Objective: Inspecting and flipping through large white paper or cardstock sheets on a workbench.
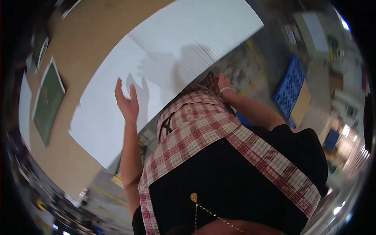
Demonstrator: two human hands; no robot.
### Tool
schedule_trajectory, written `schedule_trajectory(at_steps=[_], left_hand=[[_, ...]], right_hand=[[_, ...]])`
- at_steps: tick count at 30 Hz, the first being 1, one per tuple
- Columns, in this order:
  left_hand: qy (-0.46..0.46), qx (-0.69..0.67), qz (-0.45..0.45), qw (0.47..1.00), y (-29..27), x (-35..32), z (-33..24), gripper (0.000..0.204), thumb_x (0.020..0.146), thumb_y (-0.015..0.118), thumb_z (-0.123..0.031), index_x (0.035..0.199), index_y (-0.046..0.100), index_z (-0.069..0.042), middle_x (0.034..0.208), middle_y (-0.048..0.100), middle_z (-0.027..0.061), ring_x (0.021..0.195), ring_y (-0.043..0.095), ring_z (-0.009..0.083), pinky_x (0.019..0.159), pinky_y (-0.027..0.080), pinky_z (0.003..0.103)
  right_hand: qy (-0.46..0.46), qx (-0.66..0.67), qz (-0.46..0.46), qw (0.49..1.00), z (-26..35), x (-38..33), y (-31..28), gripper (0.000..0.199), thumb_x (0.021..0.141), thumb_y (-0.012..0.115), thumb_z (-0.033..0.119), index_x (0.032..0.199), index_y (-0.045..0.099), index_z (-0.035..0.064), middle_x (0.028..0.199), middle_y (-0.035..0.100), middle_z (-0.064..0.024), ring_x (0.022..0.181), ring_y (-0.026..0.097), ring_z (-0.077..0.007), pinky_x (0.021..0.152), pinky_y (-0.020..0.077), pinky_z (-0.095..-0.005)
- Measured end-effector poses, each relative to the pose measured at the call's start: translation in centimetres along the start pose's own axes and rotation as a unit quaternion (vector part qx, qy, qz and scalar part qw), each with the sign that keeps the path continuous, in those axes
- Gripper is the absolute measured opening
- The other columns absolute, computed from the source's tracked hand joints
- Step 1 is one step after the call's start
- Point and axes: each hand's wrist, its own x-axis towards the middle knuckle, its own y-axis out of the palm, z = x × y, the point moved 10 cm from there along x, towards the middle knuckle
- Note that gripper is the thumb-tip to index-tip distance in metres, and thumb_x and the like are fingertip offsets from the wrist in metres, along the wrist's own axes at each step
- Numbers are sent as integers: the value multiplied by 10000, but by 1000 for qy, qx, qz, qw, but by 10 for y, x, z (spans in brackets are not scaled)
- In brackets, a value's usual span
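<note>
Large white sheets (100,117) lie across the table, and their edges fan out in thin lines on the side nearer my body. My left hand (127,102) hovers over them, thumb and fingers apart, with nothing in it. It casts a shadow on the paper, and I see no contact. Off to the right, beyond the sheets' edge, my right hand (224,83) is at the side of my checked apron (192,115). Its fingers look curled in against the apron cloth; what they hold, if anything, is hidden.
The brown tabletop (92,43) stretches to the left and bears a dark green board or booklet (49,103). Right of me, a blue perforated crate or pallet (290,86) stands on the grey floor (239,64), which has yellow lines.
</note>
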Motion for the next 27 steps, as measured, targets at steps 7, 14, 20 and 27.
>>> schedule_trajectory(at_steps=[7, 14, 20, 27], left_hand=[[175, 299, 191, 919, 130, 224, 69, 714, 854, 548, -464, 1316, 354, 46, 1305, 411, 275, 1229, 382, 394, 1003, 345, 437], [31, 326, 299, 896, 152, 305, 123, 682, 846, 426, -597, 1241, 489, -44, 1094, 570, 231, 1084, 506, 391, 910, 413, 450], [72, 357, 300, 881, 164, 298, 103, 667, 833, 434, -622, 1175, 558, -62, 1066, 574, 228, 1081, 501, 383, 892, 420, 448], [82, 372, 257, 888, 170, 310, 69, 621, 855, 451, -565, 987, 632, 15, 891, 614, 238, 886, 582, 389, 813, 455, 426]], right_hand=[[194, 281, -74, 937, -101, 32, 164, 560, 897, 330, 518, 921, 606, 31, 789, 625, -114, 612, 566, -239, 563, 461, -400], [306, 502, -50, 808, -33, -48, 243, 612, 897, 326, 564, 1048, 582, 28, 969, 613, -127, 843, 565, -259, 753, 432, -389], [328, 558, -38, 762, 36, -84, 235, 726, 912, 257, 569, 1363, 355, 9, 1405, 372, -139, 1264, 377, -281, 1023, 284, -335], [262, 485, 18, 834, 34, -46, 213, 749, 910, 246, 593, 1390, 304, 21, 1432, 334, -131, 1305, 331, -268, 1055, 256, -336]])
